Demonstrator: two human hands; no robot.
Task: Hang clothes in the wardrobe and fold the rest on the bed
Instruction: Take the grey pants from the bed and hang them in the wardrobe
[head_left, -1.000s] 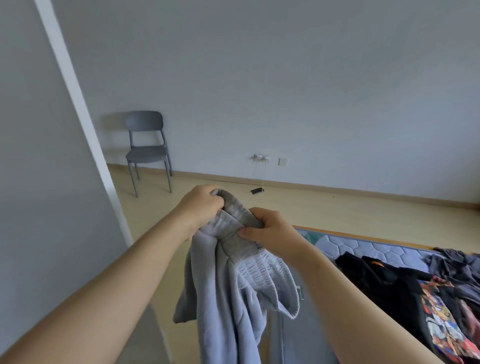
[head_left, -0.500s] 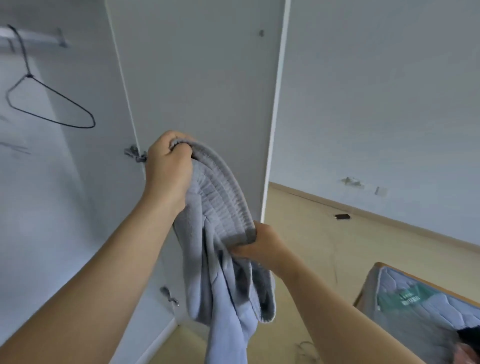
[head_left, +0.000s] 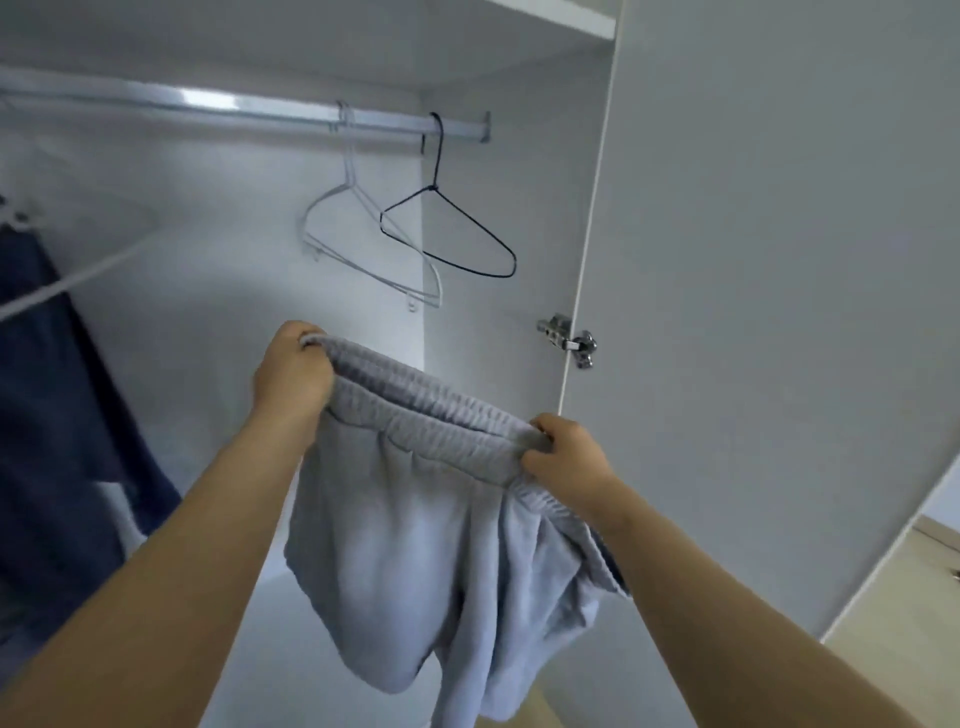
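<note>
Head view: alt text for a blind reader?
The left hand and right hand stretch grey sweatpants by the waistband before an open wardrobe. Its rail holds an empty white hanger and black hanger; a dark blue garment hangs left.

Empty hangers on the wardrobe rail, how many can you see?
2. A white hanger hangs near the right end of the rail, and a black hanger just right of it. The navy garment at far left may hide another.
</note>
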